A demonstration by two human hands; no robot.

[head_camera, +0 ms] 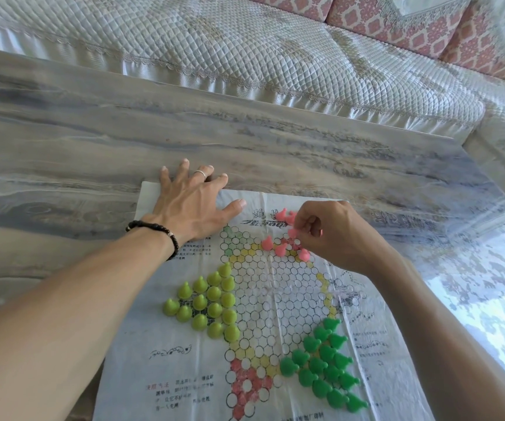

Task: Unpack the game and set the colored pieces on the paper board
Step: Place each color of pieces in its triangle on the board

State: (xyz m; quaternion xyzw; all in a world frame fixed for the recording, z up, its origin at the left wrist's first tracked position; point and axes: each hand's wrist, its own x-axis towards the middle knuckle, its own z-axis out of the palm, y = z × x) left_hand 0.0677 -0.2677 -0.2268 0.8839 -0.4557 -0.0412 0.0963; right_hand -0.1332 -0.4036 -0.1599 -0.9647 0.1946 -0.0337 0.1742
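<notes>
A paper board [275, 299] printed with a star of circles lies on the table. Several yellow-green pieces [207, 302] fill its left point and several dark green pieces [325, 366] fill the lower right point. A few pink pieces [281, 247] stand or lie at the far point. My left hand [190, 205] presses flat on the board's far left corner, fingers spread. My right hand [333, 235] pinches a pink piece [293, 233] just above that far point; more pink pieces [284, 216] show behind its fingers.
The board rests on a grey marbled table [93, 141] whose far edge runs beside a sofa with a quilted white cover [245, 50]. The table's right side [484, 293] shines with window glare.
</notes>
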